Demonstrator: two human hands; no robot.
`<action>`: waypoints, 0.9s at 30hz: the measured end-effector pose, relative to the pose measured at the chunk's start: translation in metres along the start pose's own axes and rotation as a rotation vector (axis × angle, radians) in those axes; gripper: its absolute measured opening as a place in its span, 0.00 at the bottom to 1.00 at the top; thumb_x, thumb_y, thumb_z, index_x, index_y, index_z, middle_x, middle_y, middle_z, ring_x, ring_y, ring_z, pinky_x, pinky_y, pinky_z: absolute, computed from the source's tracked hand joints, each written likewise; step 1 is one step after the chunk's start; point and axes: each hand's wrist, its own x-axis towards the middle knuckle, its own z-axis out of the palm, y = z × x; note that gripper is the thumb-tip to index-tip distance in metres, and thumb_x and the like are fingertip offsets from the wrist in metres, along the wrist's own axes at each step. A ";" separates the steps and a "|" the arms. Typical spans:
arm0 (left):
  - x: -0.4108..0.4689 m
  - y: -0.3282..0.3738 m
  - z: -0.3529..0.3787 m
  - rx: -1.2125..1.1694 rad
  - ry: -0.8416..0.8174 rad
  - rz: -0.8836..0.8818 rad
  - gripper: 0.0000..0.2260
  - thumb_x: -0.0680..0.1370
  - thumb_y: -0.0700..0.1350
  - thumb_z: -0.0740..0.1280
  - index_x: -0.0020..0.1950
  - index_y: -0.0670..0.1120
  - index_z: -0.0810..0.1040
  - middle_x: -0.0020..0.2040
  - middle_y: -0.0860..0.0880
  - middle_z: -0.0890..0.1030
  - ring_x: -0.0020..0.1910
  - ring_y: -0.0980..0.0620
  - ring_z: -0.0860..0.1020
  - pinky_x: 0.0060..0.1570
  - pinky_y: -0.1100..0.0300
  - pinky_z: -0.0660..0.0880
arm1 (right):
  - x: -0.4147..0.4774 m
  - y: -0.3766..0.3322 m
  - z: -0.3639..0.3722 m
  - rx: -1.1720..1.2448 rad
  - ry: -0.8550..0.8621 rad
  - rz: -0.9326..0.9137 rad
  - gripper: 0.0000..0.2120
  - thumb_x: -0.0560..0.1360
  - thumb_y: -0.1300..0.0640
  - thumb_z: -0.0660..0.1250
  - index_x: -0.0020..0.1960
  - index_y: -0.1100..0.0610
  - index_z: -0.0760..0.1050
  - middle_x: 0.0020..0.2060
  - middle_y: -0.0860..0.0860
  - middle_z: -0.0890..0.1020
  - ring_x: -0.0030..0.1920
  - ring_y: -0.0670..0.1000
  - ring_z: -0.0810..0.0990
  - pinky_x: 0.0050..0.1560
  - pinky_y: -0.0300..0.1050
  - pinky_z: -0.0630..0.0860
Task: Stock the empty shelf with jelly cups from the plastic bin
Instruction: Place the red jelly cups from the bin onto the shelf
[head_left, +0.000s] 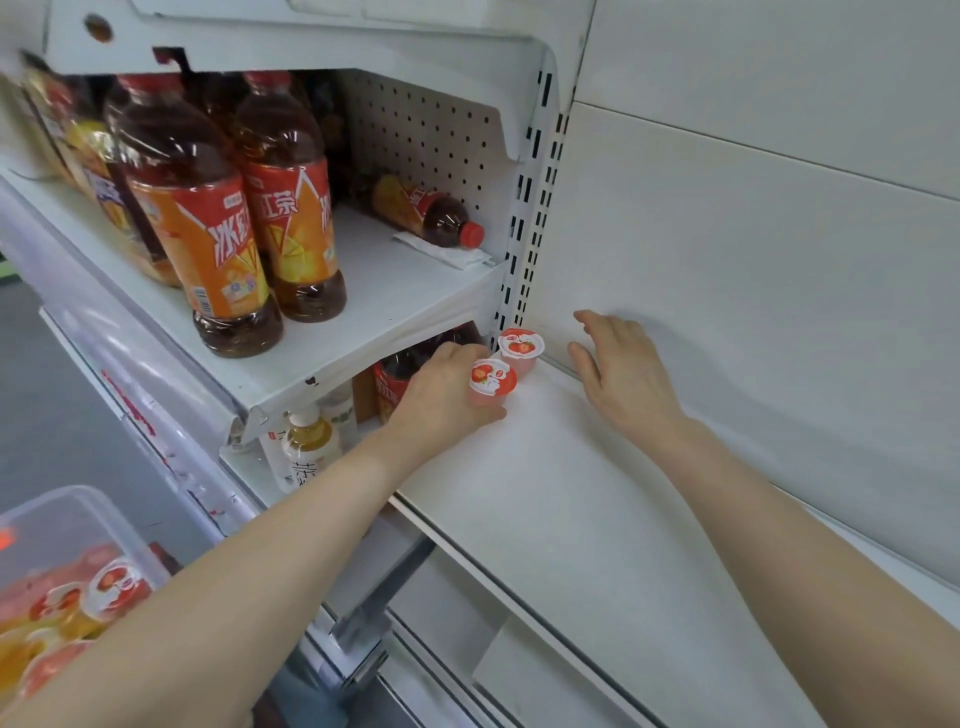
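Shelf (571, 519): left hand (441, 400) grips a jelly cup (491, 382) at the back left corner, just beside a second cup (520, 349). Right hand (618, 374) lies flat, fingers spread. Plastic bin (78, 519) lower left.

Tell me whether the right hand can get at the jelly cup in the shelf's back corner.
Probably yes. The right hand, open, is just right of the corner jelly cup, with only bare shelf between them. The left hand grips the nearer jelly cup, clear of that path.
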 end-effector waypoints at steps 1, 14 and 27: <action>-0.003 0.000 -0.002 0.028 0.003 0.027 0.30 0.69 0.50 0.77 0.68 0.48 0.71 0.62 0.48 0.73 0.60 0.50 0.73 0.56 0.64 0.66 | -0.003 -0.003 -0.003 -0.027 0.005 -0.015 0.20 0.81 0.52 0.58 0.69 0.61 0.70 0.57 0.60 0.79 0.56 0.64 0.75 0.56 0.58 0.72; -0.089 -0.006 -0.059 0.391 0.085 0.408 0.29 0.75 0.48 0.71 0.73 0.44 0.67 0.69 0.45 0.69 0.68 0.44 0.66 0.67 0.54 0.64 | -0.092 -0.096 -0.057 -0.277 0.026 -0.068 0.25 0.79 0.46 0.52 0.67 0.60 0.72 0.59 0.58 0.79 0.56 0.62 0.76 0.52 0.55 0.72; -0.249 -0.163 -0.141 0.467 0.139 0.400 0.27 0.71 0.44 0.73 0.69 0.43 0.73 0.62 0.42 0.76 0.60 0.40 0.74 0.58 0.46 0.74 | -0.196 -0.258 -0.001 -0.219 -0.025 -0.153 0.23 0.80 0.47 0.55 0.67 0.60 0.71 0.59 0.57 0.78 0.55 0.61 0.75 0.53 0.56 0.72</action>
